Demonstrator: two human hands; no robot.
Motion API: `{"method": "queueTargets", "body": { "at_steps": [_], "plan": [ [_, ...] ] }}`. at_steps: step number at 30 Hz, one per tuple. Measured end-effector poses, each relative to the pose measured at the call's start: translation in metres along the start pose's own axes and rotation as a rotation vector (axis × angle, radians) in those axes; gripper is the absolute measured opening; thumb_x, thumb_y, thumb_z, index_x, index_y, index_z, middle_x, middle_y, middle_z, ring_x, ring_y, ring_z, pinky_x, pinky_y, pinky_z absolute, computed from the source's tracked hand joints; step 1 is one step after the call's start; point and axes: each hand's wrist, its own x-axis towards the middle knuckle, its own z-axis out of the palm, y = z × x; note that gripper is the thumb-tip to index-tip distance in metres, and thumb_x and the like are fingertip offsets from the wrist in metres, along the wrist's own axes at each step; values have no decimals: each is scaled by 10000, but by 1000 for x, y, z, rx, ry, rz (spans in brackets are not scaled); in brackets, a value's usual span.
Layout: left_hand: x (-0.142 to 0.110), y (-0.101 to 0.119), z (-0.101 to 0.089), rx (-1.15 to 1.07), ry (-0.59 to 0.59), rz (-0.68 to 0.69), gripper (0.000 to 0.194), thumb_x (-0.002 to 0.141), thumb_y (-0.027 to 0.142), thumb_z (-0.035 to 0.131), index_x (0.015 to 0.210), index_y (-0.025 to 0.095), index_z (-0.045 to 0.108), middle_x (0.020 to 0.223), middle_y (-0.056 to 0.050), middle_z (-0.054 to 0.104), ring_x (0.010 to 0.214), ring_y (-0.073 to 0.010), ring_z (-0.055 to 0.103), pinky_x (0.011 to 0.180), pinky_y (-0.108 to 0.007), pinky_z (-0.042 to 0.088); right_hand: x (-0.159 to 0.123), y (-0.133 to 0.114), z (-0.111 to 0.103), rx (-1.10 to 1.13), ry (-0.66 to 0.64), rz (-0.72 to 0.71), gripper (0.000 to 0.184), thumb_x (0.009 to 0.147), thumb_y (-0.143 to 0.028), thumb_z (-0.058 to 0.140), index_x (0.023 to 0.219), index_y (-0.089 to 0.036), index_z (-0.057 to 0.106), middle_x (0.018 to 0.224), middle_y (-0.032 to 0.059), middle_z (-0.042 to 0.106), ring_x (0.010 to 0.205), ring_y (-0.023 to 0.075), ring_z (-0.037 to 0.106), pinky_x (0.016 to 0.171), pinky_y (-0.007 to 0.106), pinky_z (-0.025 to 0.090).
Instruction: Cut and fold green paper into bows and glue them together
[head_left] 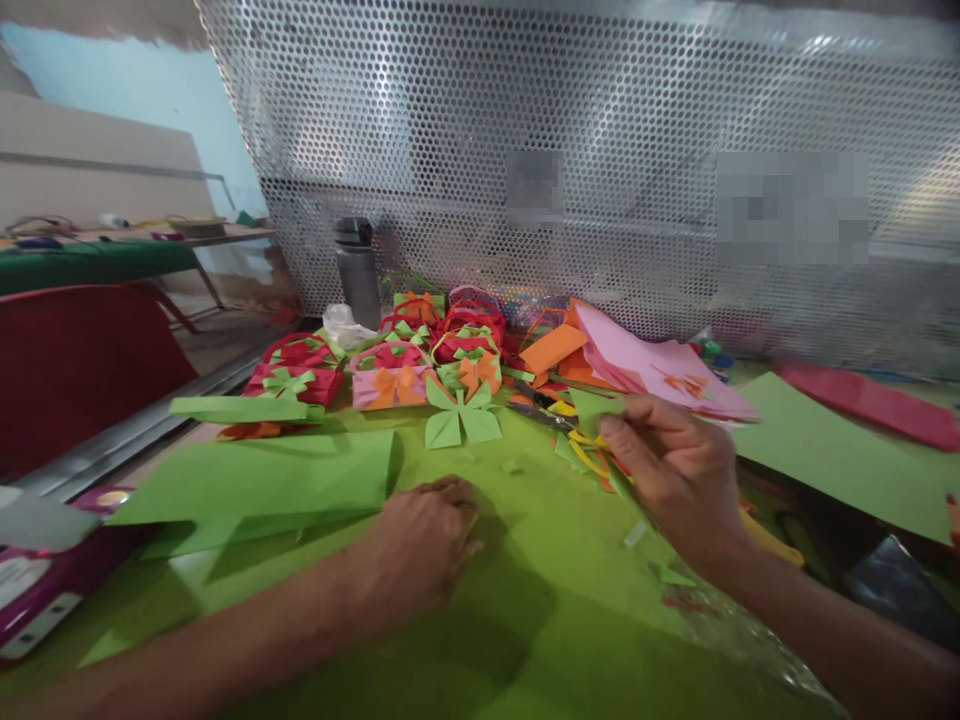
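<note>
My right hand (679,465) is raised over the right side of the green table, with a small piece of green paper (591,405) pinched between thumb and fingers. Low over the table's middle, my left hand (431,535) is closed with its back up. Its fingers curl under, so anything in them is hidden. Beyond it lies a green paper bow shape (463,418) with several petals. Yellow-handled scissors (551,412) rest among paper scraps, just left of my right hand. Left of my left hand are folded green sheets (277,480).
Small paper bags with bows (394,385) crowd the back of the table, near a grey bottle (358,270). Pink sheets (652,365) and a large green sheet (847,445) lie to the right. A purple device (60,590) sits at left. A perforated metal panel (465,130) stands behind.
</note>
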Motion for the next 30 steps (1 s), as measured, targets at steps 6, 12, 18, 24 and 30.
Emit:
{"method": "queueTargets", "body": {
  "at_steps": [6,12,18,24,30],
  "plan": [
    [22,-13,-11,853,-234,363,420,857,256,498,1260,137,509,1386,-128,451,1281,-282,398,1057,-453,321,0,-2,0,-26,-11,-21,117,806,-260,607,698,-217,591,574,-49,494,493,104,475,476,218,388],
    [23,12,-27,660,142,267,330,894,258,399,1100,139,628,1121,-94,669,1008,-228,630,868,-333,487,-26,9,23,-73,-336,-186,96,830,-138,558,829,-167,650,787,40,658,743,153,605,695,270,470],
    [20,8,-25,607,117,225,252,835,227,491,985,166,684,1010,-61,715,907,-213,663,799,-302,498,-34,9,31,-229,-754,-51,210,755,-168,675,964,-155,686,918,77,704,850,205,635,759,328,486],
    [7,4,-11,719,-109,443,242,901,231,449,947,135,667,926,-73,699,828,-179,631,748,-292,491,-8,5,10,-171,-577,12,197,855,-268,563,972,-149,667,930,62,728,854,178,664,753,298,507],
    [-4,-5,9,999,-256,799,265,889,353,476,910,134,623,931,-109,644,868,-241,576,733,-365,482,1,5,2,-198,-508,-21,151,847,-241,578,934,-157,669,901,39,736,842,160,668,741,255,509]
  ]
}}
